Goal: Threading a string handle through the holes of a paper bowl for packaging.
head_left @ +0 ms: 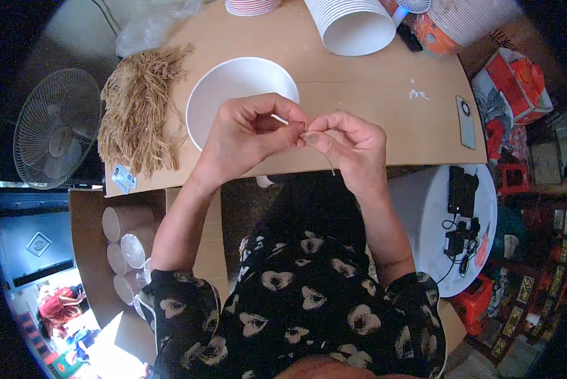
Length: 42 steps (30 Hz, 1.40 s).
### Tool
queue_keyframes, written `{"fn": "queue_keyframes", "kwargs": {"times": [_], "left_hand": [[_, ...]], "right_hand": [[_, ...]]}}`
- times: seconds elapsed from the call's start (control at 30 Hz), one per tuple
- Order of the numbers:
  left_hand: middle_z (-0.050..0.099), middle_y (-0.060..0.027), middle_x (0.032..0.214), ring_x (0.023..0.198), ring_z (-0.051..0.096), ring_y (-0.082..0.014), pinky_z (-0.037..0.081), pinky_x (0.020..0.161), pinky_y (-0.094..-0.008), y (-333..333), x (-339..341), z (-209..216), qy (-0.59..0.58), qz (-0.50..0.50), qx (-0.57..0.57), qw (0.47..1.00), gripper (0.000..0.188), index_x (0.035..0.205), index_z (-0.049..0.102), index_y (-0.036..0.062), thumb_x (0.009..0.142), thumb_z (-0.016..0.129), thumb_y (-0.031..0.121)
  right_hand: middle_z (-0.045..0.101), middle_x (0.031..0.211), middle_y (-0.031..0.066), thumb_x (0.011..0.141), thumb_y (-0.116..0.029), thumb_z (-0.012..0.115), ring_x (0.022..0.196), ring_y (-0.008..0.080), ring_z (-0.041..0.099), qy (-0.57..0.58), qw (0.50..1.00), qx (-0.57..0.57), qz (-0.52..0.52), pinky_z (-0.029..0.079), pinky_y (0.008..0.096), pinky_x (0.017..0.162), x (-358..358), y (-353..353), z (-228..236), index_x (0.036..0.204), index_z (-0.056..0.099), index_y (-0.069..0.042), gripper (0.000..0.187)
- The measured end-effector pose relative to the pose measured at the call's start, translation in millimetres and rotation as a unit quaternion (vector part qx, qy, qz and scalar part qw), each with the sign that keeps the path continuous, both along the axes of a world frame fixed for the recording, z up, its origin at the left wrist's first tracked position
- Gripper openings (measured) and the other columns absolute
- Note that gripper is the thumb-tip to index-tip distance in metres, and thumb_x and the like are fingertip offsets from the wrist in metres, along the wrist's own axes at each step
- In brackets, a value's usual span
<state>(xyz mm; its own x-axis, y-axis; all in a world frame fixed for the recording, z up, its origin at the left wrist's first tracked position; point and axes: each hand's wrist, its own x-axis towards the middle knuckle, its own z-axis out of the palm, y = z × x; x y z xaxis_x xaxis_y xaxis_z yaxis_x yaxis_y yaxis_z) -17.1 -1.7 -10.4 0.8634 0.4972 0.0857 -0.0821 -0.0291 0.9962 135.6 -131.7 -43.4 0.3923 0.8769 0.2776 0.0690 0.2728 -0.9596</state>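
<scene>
Both hands meet above the near edge of the table, fingertips pinched and almost touching. My left hand [248,136] and my right hand [356,145] hold a thin tan string [333,167] between them. Its tail dangles below my right fingers; the part at the fingertips is mostly hidden. Just behind my left hand stands a white bowl [198,104], partly covered by that hand. To its left a thick bundle of tan strings [138,110] lies across the table's left side.
Stacked white paper tubs [356,31] lie on the cardboard-topped table [384,126] at the back. A phone [466,123] rests near the right edge, white scraps [417,95] beside it. At left are a fan [59,139] and a box of tubs [87,252]; at right, a white round stool [432,234] bears cables.
</scene>
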Motion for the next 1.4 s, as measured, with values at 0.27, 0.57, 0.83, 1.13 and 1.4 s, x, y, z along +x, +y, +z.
{"fn": "queue_keyframes", "kwargs": {"times": [0.27,0.57,0.83,1.13,1.4], "left_hand": [[0.071,-0.0080,0.092,0.084,0.069,-0.0118,0.058,0.077,-0.0244,0,-1,3,-0.015,-0.034,-0.051,0.998,0.011,0.100,0.067,-0.0048,0.089,0.069,-0.004],[0.070,-0.0072,0.093,0.086,0.070,-0.0123,0.058,0.079,-0.0246,-1,-1,1,-0.019,-0.032,-0.041,0.998,0.014,0.102,0.067,-0.0051,0.088,0.070,-0.005],[0.070,-0.0066,0.092,0.088,0.069,-0.0128,0.058,0.082,-0.0256,0,0,5,-0.028,-0.055,-0.044,0.997,0.008,0.099,0.065,-0.0050,0.091,0.066,-0.004],[0.071,-0.0065,0.090,0.082,0.068,-0.0112,0.055,0.070,-0.0223,-1,1,1,-0.019,-0.042,-0.025,0.999,0.010,0.101,0.065,-0.0007,0.091,0.069,0.000],[0.070,-0.0059,0.092,0.084,0.068,-0.0109,0.055,0.071,-0.0225,-2,0,1,-0.013,-0.051,-0.020,0.998,0.009,0.101,0.065,-0.0003,0.092,0.068,0.000]], "right_hand": [[0.069,0.089,0.0087,0.096,-0.007,0.064,0.084,0.0146,0.068,0.107,0.992,-0.017,0.059,0.056,0.0282,0.079,5,0,5,0.108,0.063,0.005,0.017],[0.068,0.089,0.0061,0.093,-0.006,0.067,0.083,0.0125,0.067,0.038,0.998,-0.007,0.053,0.055,0.0266,0.076,9,1,1,0.100,0.063,0.002,0.012],[0.066,0.081,0.0049,0.096,-0.016,0.065,0.077,0.0128,0.063,0.148,0.986,-0.015,0.073,0.052,0.0281,0.075,9,2,-7,0.097,0.063,0.000,0.016],[0.067,0.081,0.0049,0.096,-0.015,0.064,0.077,0.0119,0.064,0.104,0.993,-0.017,0.062,0.052,0.0269,0.074,11,2,0,0.101,0.064,0.002,0.017],[0.066,0.080,0.0035,0.093,-0.014,0.067,0.073,0.0108,0.062,0.132,0.988,-0.019,0.072,0.051,0.0259,0.071,11,4,-5,0.094,0.065,-0.001,0.014]]}}
